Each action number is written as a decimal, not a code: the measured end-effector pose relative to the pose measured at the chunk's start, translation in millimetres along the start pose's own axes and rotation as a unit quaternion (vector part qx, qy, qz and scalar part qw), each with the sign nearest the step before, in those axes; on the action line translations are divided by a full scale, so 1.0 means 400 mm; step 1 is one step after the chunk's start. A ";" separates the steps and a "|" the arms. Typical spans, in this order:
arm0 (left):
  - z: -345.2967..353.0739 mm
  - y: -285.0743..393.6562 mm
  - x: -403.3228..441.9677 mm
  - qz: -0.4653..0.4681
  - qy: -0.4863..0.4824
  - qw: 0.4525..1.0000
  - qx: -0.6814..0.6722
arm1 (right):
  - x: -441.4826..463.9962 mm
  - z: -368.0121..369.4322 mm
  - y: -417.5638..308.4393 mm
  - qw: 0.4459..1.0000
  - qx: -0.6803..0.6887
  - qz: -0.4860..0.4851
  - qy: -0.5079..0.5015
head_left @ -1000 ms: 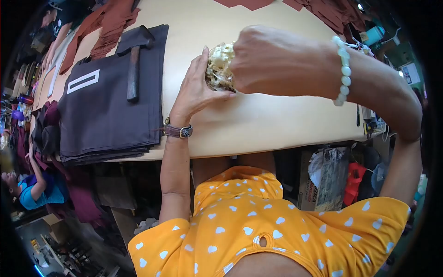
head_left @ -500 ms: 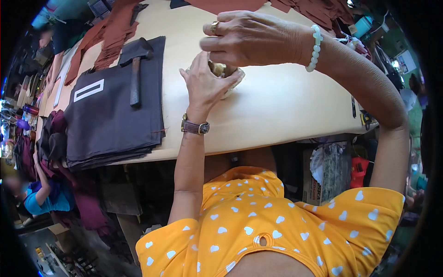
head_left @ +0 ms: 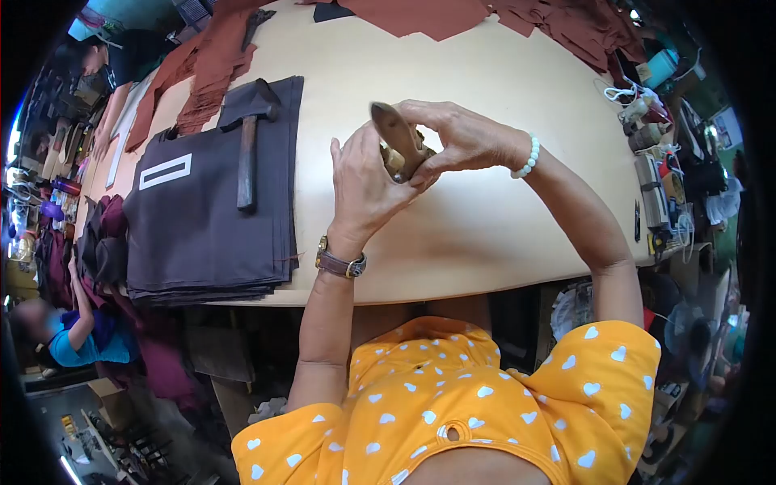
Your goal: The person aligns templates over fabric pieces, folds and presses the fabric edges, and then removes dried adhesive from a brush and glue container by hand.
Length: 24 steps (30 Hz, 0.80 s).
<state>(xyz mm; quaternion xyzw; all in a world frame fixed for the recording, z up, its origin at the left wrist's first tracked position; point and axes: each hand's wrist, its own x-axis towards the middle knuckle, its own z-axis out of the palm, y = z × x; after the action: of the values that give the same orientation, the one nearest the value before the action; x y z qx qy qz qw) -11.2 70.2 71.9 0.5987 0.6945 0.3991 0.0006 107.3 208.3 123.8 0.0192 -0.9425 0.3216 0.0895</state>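
Observation:
Both hands are raised over the pale table and grip one small object (head_left: 394, 129) from either side. Its upper part is a smooth brown, pointed strip-like piece, with a yellowish, shiny part below it; I cannot tell its kind. My left hand (head_left: 364, 182), below a brown-strapped watch, curls round its left side. My right hand (head_left: 469, 137), with a pale bead bracelet, pinches its right side, the thumb near the left fingers. To the left, a hammer (head_left: 248, 162) and a white rectangular frame (head_left: 166, 171) lie on a stack of dark cloth pieces (head_left: 214, 234).
Reddish-brown cloth (head_left: 428, 16) lies along the table's far edge, with strips at the far left. Tools and cords (head_left: 651, 178) crowd the right edge. At the left, a person in a blue top (head_left: 93, 339) sits near maroon cloth; another person's arm rests by the table.
My right hand has come down and right from above the left hand to the object's side. The brown pointed piece now shows between the hands. The view has shifted slightly.

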 end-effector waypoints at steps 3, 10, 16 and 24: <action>0.008 0.000 -0.011 0.018 0.026 0.999 0.007 | -0.007 0.020 0.001 0.999 0.008 0.039 -0.004; 0.001 -0.006 0.004 0.010 0.011 0.999 -0.040 | -0.080 0.077 0.025 0.970 0.055 0.066 0.227; -0.008 -0.003 0.014 -0.087 0.011 0.982 -0.166 | -0.192 0.229 0.101 0.926 0.218 0.203 0.232; 0.032 0.012 -0.012 -0.008 0.134 0.988 -0.074 | -0.063 0.350 0.040 0.886 0.175 0.150 0.402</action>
<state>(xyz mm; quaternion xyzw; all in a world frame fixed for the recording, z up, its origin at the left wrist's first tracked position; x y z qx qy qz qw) 0.4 73.2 63.4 0.5326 0.6613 0.5262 -0.0452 108.6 135.2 1.0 -0.2380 -0.7456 0.4713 0.4066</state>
